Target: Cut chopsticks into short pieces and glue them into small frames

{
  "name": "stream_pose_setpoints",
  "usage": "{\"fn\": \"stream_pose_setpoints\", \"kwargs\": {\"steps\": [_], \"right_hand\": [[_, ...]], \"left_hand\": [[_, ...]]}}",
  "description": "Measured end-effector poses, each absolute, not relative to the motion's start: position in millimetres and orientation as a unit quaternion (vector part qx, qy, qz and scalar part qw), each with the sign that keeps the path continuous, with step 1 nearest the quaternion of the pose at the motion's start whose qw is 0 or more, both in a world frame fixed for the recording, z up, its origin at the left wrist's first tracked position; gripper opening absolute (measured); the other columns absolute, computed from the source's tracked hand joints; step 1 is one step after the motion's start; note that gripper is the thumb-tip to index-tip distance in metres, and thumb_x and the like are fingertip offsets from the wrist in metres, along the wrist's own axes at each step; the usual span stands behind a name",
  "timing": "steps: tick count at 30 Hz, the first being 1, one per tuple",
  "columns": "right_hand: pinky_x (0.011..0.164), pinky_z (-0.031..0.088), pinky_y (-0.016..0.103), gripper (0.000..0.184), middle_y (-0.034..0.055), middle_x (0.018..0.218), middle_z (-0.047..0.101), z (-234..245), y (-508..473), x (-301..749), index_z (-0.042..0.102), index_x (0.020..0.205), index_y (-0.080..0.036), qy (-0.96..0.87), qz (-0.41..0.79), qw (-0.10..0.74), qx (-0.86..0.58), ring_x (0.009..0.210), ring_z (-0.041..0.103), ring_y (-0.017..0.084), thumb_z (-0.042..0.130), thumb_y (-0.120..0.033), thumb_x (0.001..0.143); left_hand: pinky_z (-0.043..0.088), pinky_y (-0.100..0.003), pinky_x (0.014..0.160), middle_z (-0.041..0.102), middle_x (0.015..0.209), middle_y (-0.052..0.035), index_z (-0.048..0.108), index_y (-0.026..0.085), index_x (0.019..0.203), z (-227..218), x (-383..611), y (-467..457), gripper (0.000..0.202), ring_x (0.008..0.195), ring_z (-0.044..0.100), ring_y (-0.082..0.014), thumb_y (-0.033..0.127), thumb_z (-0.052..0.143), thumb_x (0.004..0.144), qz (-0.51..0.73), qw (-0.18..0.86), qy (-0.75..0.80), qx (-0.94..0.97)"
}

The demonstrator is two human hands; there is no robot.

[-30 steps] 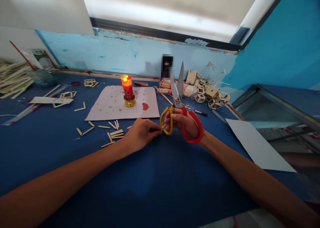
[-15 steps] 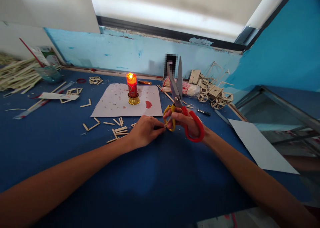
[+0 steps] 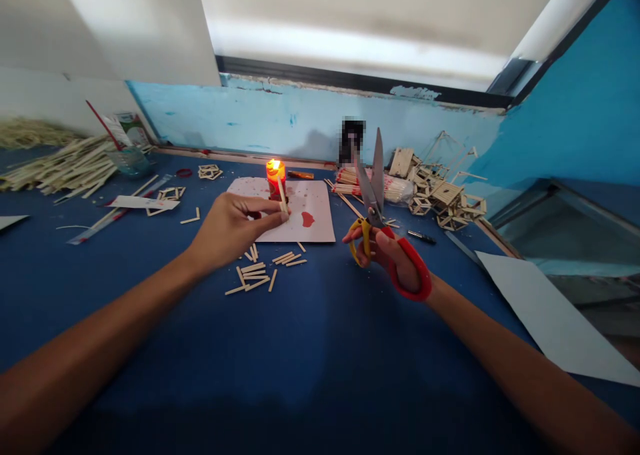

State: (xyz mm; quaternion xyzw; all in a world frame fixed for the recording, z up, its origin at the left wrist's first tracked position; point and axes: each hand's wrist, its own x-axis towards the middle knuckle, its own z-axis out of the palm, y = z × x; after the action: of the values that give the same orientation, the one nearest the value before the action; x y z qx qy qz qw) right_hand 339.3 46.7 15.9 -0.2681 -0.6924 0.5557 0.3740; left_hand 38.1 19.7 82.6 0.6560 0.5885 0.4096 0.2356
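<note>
A blue cloth-covered table [image 3: 310,348] runs up to a pale blue wall with chipped paint under a bright window, and a deeper blue wall closes the corner to the right of the candle. The lit red candle [image 3: 275,177] stands in a small brass holder on a white sheet of paper [image 3: 315,218] speckled with red wax. The left hand [image 3: 227,226] pinches a short, thin wooden stick [image 3: 283,195] between thumb and fingertips, its upper end just beside the candle's flame. Cut stick pieces [image 3: 257,275] lie scattered on the cloth in front of the candle. To the right of the candle, the right hand [image 3: 395,255] grips scissors [image 3: 377,208] by one yellow and one red plastic loop, the steel blades upright and slightly parted. Behind the scissors, to the right of the candle, sits a heap of small stick-built frames [image 3: 440,195]. Far left of the candle lies a pile of long pale sticks [image 3: 65,165], with a printed packet behind it whose writing is too small to read. A bare white sheet [image 3: 550,315] rests well right of the candle.
</note>
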Motion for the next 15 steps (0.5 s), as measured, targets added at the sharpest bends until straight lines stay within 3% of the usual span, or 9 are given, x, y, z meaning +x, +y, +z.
{"fn": "stream_pose_setpoints", "kwargs": {"steps": [5, 11, 15], "right_hand": [[0.073, 0.049, 0.039, 0.049, 0.0047, 0.080, 0.058, 10.4, 36.1, 343.2, 0.069, 0.109, -0.024, -0.690, 0.554, 0.371, -0.281, 0.073, 0.056, 0.023, 0.042, -0.064, 0.102], [0.072, 0.053, 0.044, 0.055, 0.0098, 0.093, 0.064, 18.2, 32.0, 341.5, 0.070, 0.107, -0.027, -0.699, 0.523, 0.354, -0.336, 0.086, 0.063, 0.030, 0.045, -0.075, 0.095], [0.081, 0.056, 0.042, 0.051, 0.0100, 0.111, 0.068, 27.3, 31.5, 333.4, 0.067, 0.116, -0.025, -0.704, 0.522, 0.349, -0.333, 0.095, 0.066, 0.025, 0.048, -0.068, 0.099]], "left_hand": [[0.053, -0.022, 0.057, 0.082, 0.076, -0.0017, 0.087, 0.023, 0.088, 75.9, 41.8, 12.2, 0.013, 0.065, 0.068, -0.0153, 0.030, 0.079, 0.080, 0.385, 0.317, 0.562, 0.660], [0.052, -0.020, 0.062, 0.080, 0.076, -0.0010, 0.085, 0.022, 0.082, 61.3, 33.9, 13.9, 0.016, 0.072, 0.069, -0.0148, 0.034, 0.076, 0.087, 0.351, 0.386, 0.543, 0.658], [0.052, -0.022, 0.065, 0.079, 0.077, -0.0015, 0.083, 0.021, 0.083, 52.7, 33.1, 12.9, 0.020, 0.074, 0.069, -0.0155, 0.035, 0.071, 0.092, 0.322, 0.418, 0.544, 0.652]]}}
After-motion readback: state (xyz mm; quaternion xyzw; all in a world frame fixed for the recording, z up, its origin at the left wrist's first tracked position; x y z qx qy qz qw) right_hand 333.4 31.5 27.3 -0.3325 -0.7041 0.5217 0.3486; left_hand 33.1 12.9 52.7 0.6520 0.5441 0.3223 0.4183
